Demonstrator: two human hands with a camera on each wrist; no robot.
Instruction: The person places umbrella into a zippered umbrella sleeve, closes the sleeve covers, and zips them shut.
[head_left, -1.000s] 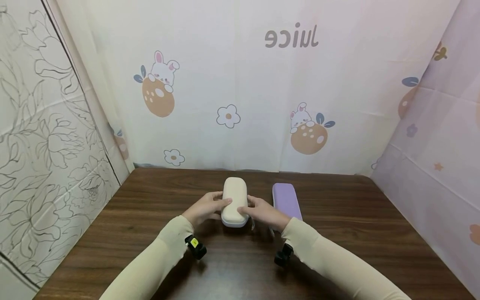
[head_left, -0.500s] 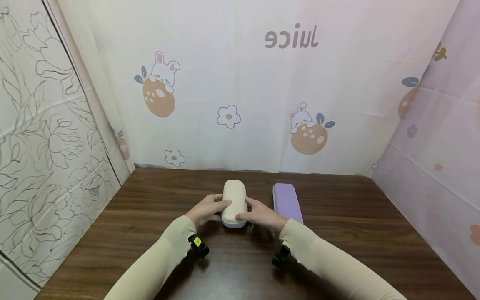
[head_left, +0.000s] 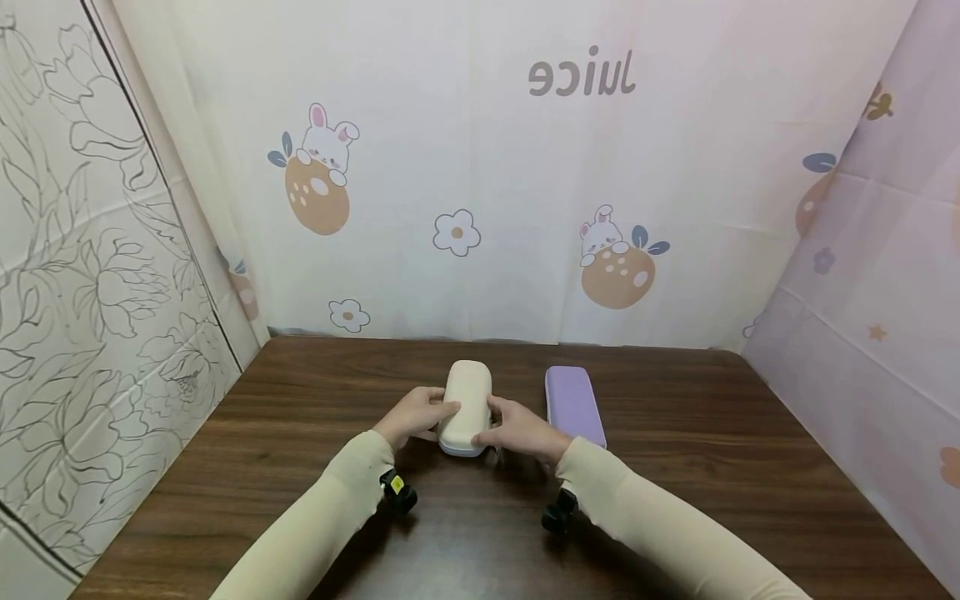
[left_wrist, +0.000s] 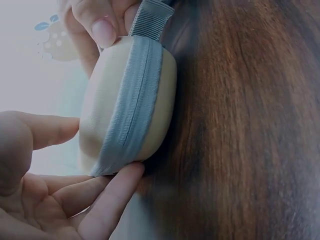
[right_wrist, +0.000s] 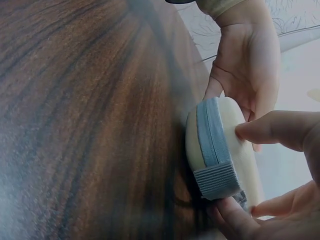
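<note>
A cream zippered case (head_left: 468, 396) with rounded ends lies on the dark wood table between both hands. Its pale blue zipper band (left_wrist: 132, 100) runs around the side, and a ribbed grey-blue fabric tab (right_wrist: 216, 180) sticks out at one end. My left hand (head_left: 412, 414) grips the case's left side, thumb on the top and fingers along the lower side. From the right, my right hand (head_left: 525, 429) holds it, thumb on the top near the front end and fingers by the tab. Both palms stand off the case.
A purple case (head_left: 574, 406) of similar shape lies to the right, just beyond the right wrist. The wooden table (head_left: 300, 392) ends at a printed curtain (head_left: 465, 167) behind, with more hanging sheets at both sides.
The cream case has shifted slightly toward me and left, tilting a little, with both hands still on it. The right hand has moved slightly left; the purple case stays put.
</note>
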